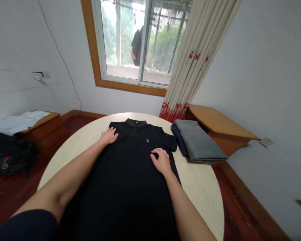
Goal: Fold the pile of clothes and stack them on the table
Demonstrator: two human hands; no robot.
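Note:
A black polo shirt [130,174] lies spread face up on the round table, its collar at the far side and a small white logo on the chest. My left hand [109,136] rests on the shirt's left sleeve area, fingers stretched out and apart. Over the right side of the chest is my right hand [162,160], its fingers loosely curved and thumb apart, with nothing in it. Whether its fingertips press on the cloth I cannot tell. The shirt's lower part runs toward me between my forearms.
Folded grey and dark blue cloths [199,140] lie on the right of the pale round table [203,187]. Behind them stands a wooden desk [220,122]. At left are a wooden cabinet [48,129] with papers and a black backpack [11,155]. A curtain [190,60] hangs by the window.

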